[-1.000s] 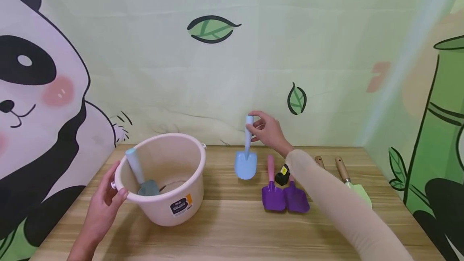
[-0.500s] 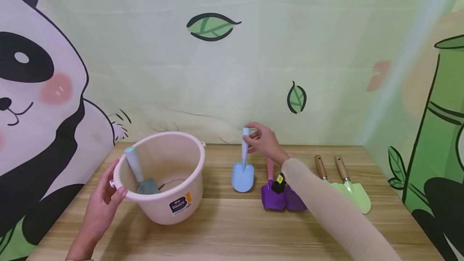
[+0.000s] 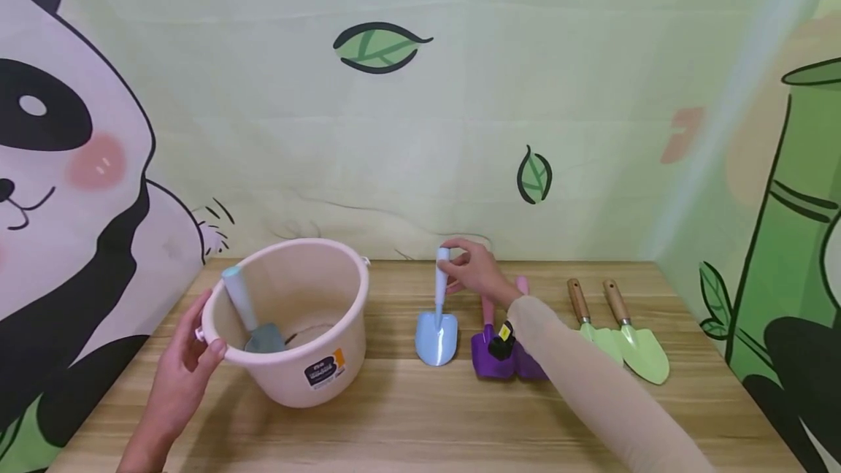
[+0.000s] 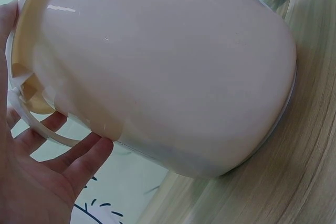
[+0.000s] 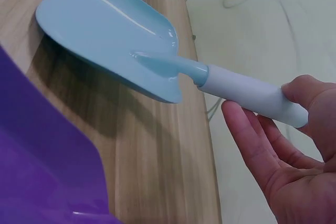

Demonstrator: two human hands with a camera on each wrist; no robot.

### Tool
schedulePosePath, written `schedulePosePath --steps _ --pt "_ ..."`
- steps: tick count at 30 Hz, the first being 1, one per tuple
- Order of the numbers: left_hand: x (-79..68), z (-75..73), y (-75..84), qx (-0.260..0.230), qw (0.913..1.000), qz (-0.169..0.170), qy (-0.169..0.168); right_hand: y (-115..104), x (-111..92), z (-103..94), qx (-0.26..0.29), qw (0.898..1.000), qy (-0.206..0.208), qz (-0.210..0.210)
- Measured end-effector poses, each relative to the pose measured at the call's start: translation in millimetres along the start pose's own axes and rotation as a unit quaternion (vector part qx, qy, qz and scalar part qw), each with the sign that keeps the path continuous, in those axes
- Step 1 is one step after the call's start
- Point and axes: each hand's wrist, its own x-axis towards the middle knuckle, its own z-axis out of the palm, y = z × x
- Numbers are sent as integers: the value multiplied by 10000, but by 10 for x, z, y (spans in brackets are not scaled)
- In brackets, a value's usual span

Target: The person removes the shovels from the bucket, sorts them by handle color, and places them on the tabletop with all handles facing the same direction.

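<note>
My right hand (image 3: 479, 268) pinches the pale handle of a light-blue garden trowel (image 3: 436, 338) near its end. In the right wrist view the blade (image 5: 105, 30) slants over the wooden table with a shadow beneath it; whether the tip touches the wood I cannot tell. At the left, a pale pink bucket (image 3: 282, 382) stands with its rim gripped by my left hand (image 3: 177, 378), thumb at the front edge. The left wrist view shows those fingers by the bucket's wall and its thin carrying handle (image 4: 39, 126). Another pale-handled trowel (image 3: 240, 299) leans inside the bucket.
Right of the blue trowel lie two purple trowels (image 3: 489, 360) with pink handles, partly hidden by my right wrist and sleeve. Farther right are two green trowels (image 3: 647, 358) with wooden handles. A printed cloth backdrop (image 3: 420, 130) rises behind the table (image 3: 394, 422).
My right hand has lowered the blue trowel toward the table, shifting slightly left. The green trowels show more fully as the forearm shifted. My left hand stays on the bucket's rim.
</note>
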Motion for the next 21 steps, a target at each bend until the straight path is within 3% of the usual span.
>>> schedulePosePath --steps 12,21 --pt "-5 7 3 172 9998 -61 -6 110 28 44 -235 9990 70 372" --pt "-3 1 1 -37 10000 -18 -2 182 61 61 -428 9984 -62 376"
